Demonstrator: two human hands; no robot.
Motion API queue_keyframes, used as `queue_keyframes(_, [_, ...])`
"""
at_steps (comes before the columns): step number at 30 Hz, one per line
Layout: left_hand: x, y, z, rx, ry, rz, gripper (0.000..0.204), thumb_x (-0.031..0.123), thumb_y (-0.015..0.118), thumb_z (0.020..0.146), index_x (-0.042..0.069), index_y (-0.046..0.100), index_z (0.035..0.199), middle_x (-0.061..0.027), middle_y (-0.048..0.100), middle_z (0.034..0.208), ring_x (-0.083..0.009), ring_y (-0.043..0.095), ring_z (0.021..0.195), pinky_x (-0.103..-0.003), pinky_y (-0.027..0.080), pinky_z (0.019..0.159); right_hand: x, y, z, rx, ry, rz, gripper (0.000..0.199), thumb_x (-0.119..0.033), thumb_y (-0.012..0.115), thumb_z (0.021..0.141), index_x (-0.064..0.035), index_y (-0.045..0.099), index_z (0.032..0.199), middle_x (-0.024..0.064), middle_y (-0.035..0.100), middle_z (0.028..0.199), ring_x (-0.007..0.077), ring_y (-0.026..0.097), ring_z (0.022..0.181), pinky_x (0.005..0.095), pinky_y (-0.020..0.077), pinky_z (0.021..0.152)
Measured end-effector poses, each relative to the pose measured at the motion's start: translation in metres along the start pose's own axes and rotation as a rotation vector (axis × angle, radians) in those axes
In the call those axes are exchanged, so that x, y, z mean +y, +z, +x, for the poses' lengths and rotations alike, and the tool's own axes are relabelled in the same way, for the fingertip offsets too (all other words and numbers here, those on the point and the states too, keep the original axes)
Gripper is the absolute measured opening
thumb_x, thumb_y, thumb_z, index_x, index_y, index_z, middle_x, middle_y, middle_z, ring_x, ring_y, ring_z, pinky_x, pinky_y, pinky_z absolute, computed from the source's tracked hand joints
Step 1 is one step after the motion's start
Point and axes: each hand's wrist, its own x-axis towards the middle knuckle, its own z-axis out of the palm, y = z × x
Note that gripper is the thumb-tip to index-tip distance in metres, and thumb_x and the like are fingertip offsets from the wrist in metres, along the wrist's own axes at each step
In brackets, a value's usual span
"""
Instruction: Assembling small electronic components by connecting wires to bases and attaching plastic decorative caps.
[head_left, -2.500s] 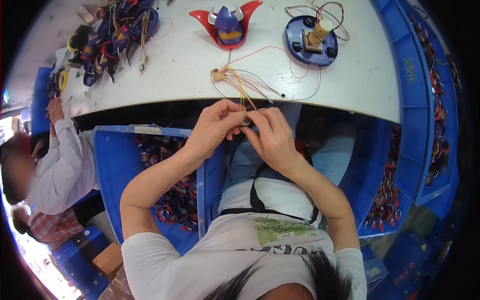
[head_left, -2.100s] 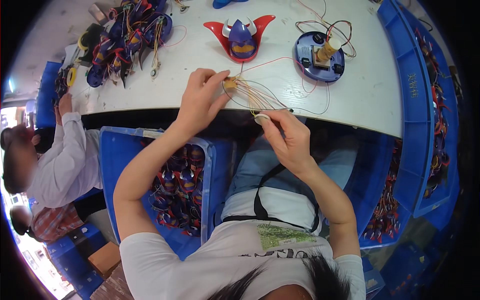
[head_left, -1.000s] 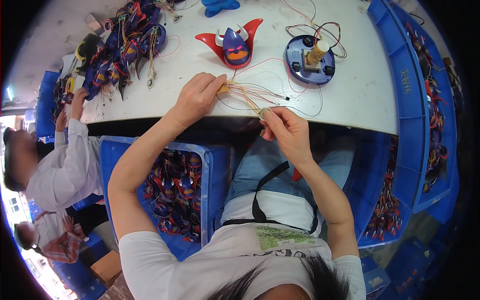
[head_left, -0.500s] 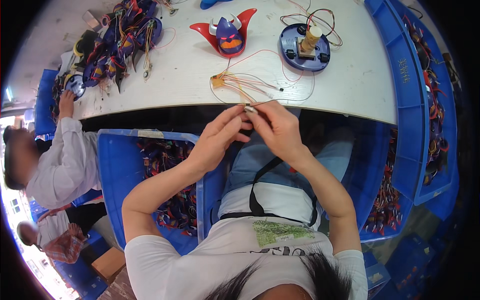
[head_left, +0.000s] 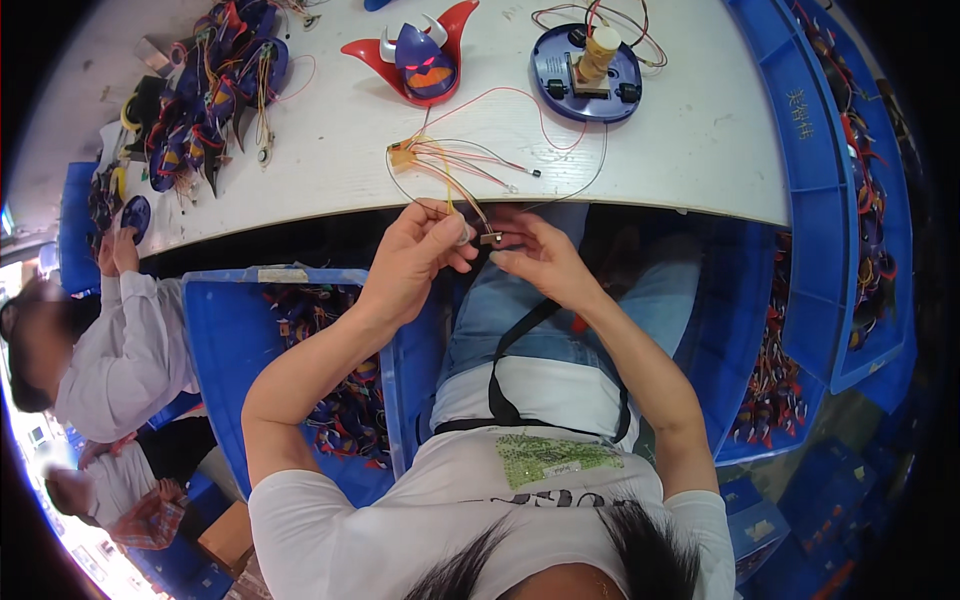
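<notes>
Loosely, wires [head_left: 470, 160] cross the white table [head_left: 330, 140] (blue crates [head_left: 810, 205] alongside).

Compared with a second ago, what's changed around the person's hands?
The left hand has let go of the small tan block, drawn back toward the body and now holds the round disc that the right hand held. The right hand is now at a small brown part. The tan block, horned toy head and round purple base stay on the white table.
</notes>
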Motion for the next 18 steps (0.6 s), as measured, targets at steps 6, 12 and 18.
queue_keyframes(6, [0.004, 0.004, 0.0, -0.004, -0.043, 0.072, 0.02, 0.015, 0.063, 0.092, 0.003, 0.054, 0.104, -0.0087, 0.059, 0.091, -0.0125, 0.058, 0.073, -0.022, 0.048, 0.064, -0.016, 0.01, -0.003, -0.059, 0.131, 0.263, 0.026, -0.003, 0.063, 0.088, 0.0002, 0.051, 0.111, 0.0099, 0.065, 0.092, 0.0128, 0.062, 0.076, 0.0216, 0.0498, 0.066])
queue_keyframes(12, [0.004, 0.002, 0.002, -0.039, -0.072, 0.123, 0.02, 0.012, 0.066, 0.088, 0.003, 0.054, 0.1, -0.0078, 0.06, 0.087, -0.011, 0.056, 0.066, -0.021, 0.046, 0.057, -0.028, 0.019, -0.011, -0.044, 0.031, 0.221, 0.023, -0.001, 0.062, 0.09, -0.0013, 0.046, 0.106, 0.0092, 0.064, 0.089, 0.0124, 0.061, 0.071, 0.0205, 0.0498, 0.064])
queue_keyframes(18, [0.003, 0.004, 0.0, -0.013, -0.073, 0.131, 0.02, 0.008, 0.067, 0.085, 0.003, 0.052, 0.098, -0.0067, 0.059, 0.079, -0.0098, 0.055, 0.061, -0.019, 0.045, 0.052, -0.029, 0.023, -0.01, -0.025, -0.124, -0.093, 0.024, -0.001, 0.065, 0.087, -0.0016, 0.048, 0.105, 0.0069, 0.063, 0.082, 0.0116, 0.059, 0.066, 0.0204, 0.0481, 0.058])
